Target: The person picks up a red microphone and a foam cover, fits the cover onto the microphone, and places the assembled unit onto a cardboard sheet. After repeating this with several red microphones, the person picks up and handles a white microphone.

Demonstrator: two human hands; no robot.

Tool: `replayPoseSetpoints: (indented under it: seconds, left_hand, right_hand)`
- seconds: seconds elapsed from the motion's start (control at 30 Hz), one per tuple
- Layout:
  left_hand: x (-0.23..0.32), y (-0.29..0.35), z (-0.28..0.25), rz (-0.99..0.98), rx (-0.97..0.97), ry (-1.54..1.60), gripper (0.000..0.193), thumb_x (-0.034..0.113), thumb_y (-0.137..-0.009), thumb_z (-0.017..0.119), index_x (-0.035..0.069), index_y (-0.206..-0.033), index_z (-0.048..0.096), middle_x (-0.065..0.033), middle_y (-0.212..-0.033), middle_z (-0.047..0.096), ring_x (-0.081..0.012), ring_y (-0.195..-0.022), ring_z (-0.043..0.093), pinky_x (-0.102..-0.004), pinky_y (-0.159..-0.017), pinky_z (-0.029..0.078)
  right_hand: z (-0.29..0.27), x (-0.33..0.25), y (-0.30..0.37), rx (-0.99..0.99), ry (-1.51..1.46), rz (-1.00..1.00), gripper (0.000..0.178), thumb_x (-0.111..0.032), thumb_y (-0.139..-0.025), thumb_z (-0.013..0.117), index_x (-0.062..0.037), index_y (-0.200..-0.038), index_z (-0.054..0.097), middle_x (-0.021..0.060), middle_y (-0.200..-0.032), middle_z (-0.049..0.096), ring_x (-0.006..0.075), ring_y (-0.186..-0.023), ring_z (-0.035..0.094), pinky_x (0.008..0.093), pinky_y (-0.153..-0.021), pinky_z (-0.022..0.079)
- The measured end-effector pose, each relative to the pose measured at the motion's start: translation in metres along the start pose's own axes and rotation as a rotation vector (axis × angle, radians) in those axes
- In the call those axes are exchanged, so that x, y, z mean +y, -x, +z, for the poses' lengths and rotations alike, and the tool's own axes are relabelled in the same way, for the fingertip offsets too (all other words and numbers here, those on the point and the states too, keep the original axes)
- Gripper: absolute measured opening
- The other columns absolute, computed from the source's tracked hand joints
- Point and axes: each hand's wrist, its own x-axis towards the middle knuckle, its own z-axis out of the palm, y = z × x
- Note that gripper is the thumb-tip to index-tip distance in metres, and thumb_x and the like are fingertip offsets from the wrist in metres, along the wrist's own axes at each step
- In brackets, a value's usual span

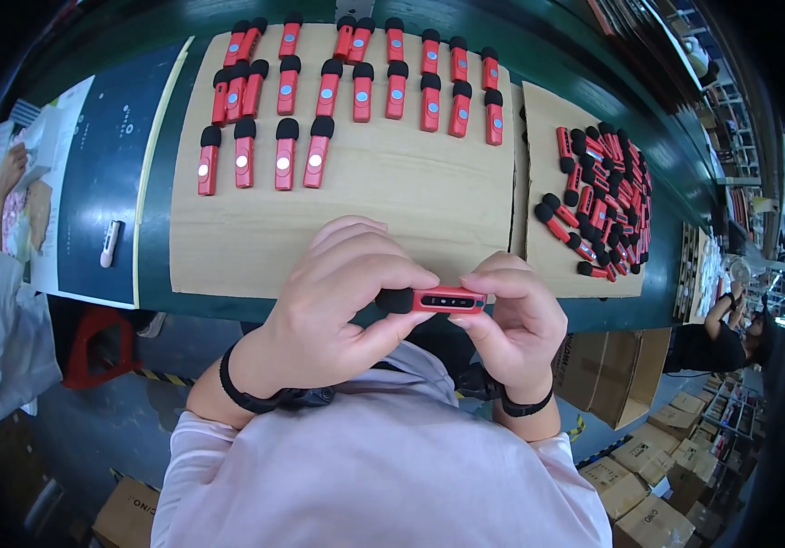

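Observation:
Between my two hands, in front of my chest, lies a red handheld microphone [448,300] turned sideways. Its black foam head points left, and a dark strip with small details on its side faces up. My left hand [329,306] pinches it near the foam head with thumb and forefinger. The fingertips of my right hand [520,320] close on its other end. Beyond my hands, rows of similar red microphones [284,158] lie on a cardboard sheet [392,219], many with a round pale spot facing up. The front row reaches only the sheet's left half.
At right, a heap of red microphones [607,201] covers a second cardboard piece [548,100]. On the green table [160,219], a pale microphone [110,245] lies on a dark mat at left. Another person's sleeve [5,301] is farther left. Cardboard boxes [653,525] stand on the floor.

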Motion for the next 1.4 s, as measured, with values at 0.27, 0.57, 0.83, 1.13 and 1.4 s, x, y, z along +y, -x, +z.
replayPoseSetpoints:
  seconds: [0.27,0.57,0.83,1.13,1.4]
  left_hand:
    - [0.0,0.0,0.003,0.037,0.072,-0.024,0.033,-0.001,-0.063,0.073,0.004,-0.095,0.065,-0.0087,-0.082,0.062,-0.027,-0.076,0.058,-0.0443,-0.087,0.046]
    - [-0.001,0.0,0.002,-0.008,0.048,-0.038,0.031,0.008,-0.069,0.077,0.004,-0.097,0.064,-0.0085,-0.083,0.061,-0.0281,-0.075,0.056,-0.0405,-0.081,0.044]
    - [0.007,0.0,-0.002,-0.042,0.05,-0.017,0.032,0.008,-0.069,0.077,0.003,-0.097,0.063,-0.0097,-0.084,0.061,-0.0273,-0.073,0.057,-0.0387,-0.079,0.044]
    - [0.003,0.007,-0.007,-0.063,0.022,0.034,0.028,0.016,-0.078,0.077,0.0,-0.097,0.064,-0.0106,-0.088,0.065,-0.0271,-0.083,0.058,-0.0436,-0.088,0.045]
    - [0.003,0.007,-0.007,-0.113,-0.014,0.16,0.027,0.022,-0.082,0.075,-0.001,-0.093,0.065,-0.0073,-0.079,0.06,-0.0196,-0.071,0.052,-0.0314,-0.068,0.043]
  right_hand:
    - [0.009,-0.001,0.002,0.06,-0.267,0.18,0.029,-0.001,-0.081,0.071,0.0045,-0.105,0.056,0.0137,-0.099,0.059,0.0182,-0.087,0.058,0.0287,-0.079,0.047]
    - [0.014,0.002,0.001,0.065,-0.248,0.086,0.025,-0.003,-0.084,0.068,0.0042,-0.103,0.055,0.0128,-0.1,0.057,0.0171,-0.089,0.058,0.0271,-0.08,0.047]
    - [0.016,-0.006,0.001,0.087,-0.253,0.191,0.028,-0.007,-0.085,0.069,0.0046,-0.106,0.055,0.0111,-0.098,0.057,0.0149,-0.085,0.057,0.0254,-0.076,0.047]
    - [0.015,-0.016,-0.007,0.007,-0.499,0.416,0.025,-0.013,-0.092,0.06,0.0071,-0.106,0.057,0.0128,-0.093,0.063,0.0132,-0.075,0.059,0.0246,-0.069,0.049]
    - [0.006,-0.023,-0.018,-0.271,-0.486,0.554,0.016,-0.009,-0.095,0.058,0.0049,-0.1,0.064,0.0064,-0.08,0.066,0.0086,-0.067,0.061,0.0213,-0.06,0.049]
